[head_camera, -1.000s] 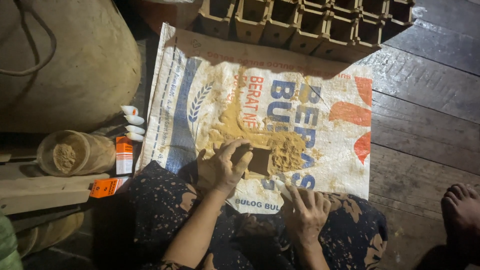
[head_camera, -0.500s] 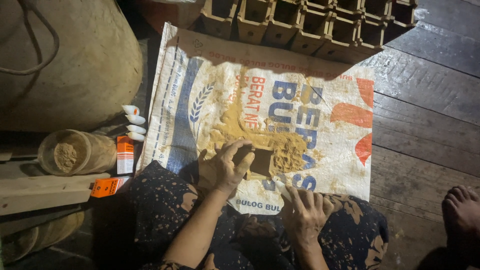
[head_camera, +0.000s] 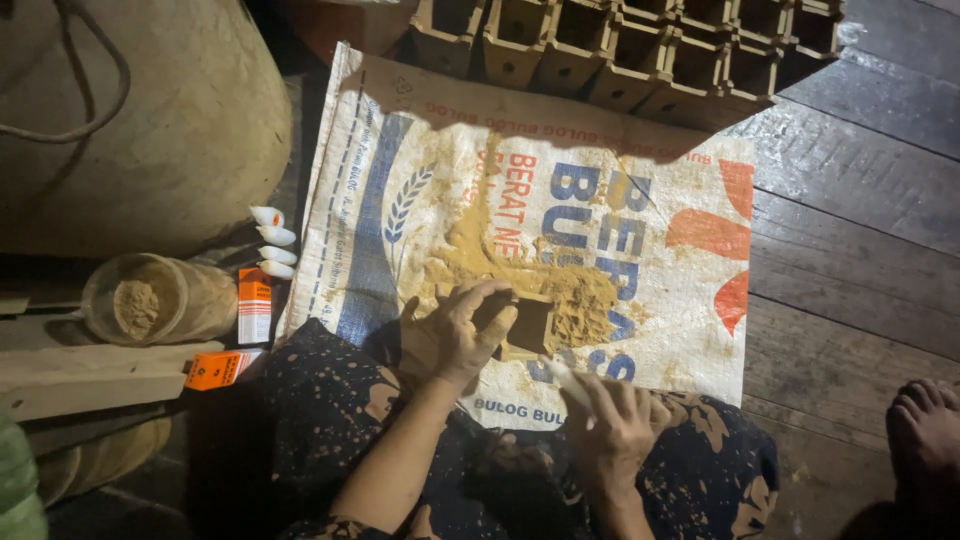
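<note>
Kneeling over a woven plastic sack spread flat on the dark plank floor, the person works at a small square mould that sits near the middle of the sack, at the near edge of a heap of tan powder. The left hand is curled over the mould's left side, fingers bent and gripping it in place; the right hand, nearer and just to the right, is closed around a slim white stick whose tip points toward the mould. The mould's hollow looks dark and only partly filled, so by my reading the packing is midway: powder lies loose around it, and much of the heap remains unused. At the far edge a block of square-celled moulds shows about ten open cells, all seemingly empty, though shadow hides their bottoms. To the left of the sack lie four white-tipped sticks in a row, two small orange boxes, and one round container tipped on its side with powder inside. One large burlap bag fills the far left, and one bare foot of another person shows at the near right.
</note>
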